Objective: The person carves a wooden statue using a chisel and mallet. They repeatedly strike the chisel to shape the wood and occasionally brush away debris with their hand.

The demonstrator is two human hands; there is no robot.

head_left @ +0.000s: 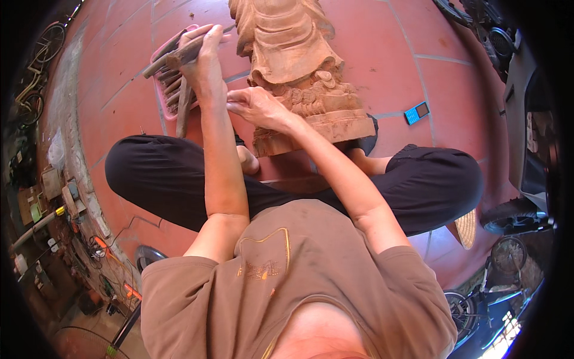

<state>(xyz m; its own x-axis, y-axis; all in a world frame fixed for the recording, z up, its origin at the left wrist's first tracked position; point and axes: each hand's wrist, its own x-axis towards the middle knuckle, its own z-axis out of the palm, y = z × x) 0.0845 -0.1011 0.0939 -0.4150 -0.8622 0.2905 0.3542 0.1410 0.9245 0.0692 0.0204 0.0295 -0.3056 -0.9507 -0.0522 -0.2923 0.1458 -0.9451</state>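
Observation:
A carved reddish-brown wooden statue (293, 60) with draped folds lies on the floor in front of me, its base towards me. My left hand (205, 63) is left of the statue, above a pink basket (160, 99) of tools. Its fingers are closed round a wooden tool (156, 66), whose exact kind I cannot make out. My right hand (258, 106) is beside the left edge of the statue's lower part, near my left wrist. Its fingers are drawn together in a pinch; whatever they may hold is hidden or too small to name.
Several tool handles (172, 93) lie in the basket. A blue keypad phone (417, 112) is on the red tiles to the right. My crossed legs (167, 173) flank the statue's base. Bicycles (51, 42) and clutter line the left; a motorbike wheel (511, 216) stands at right.

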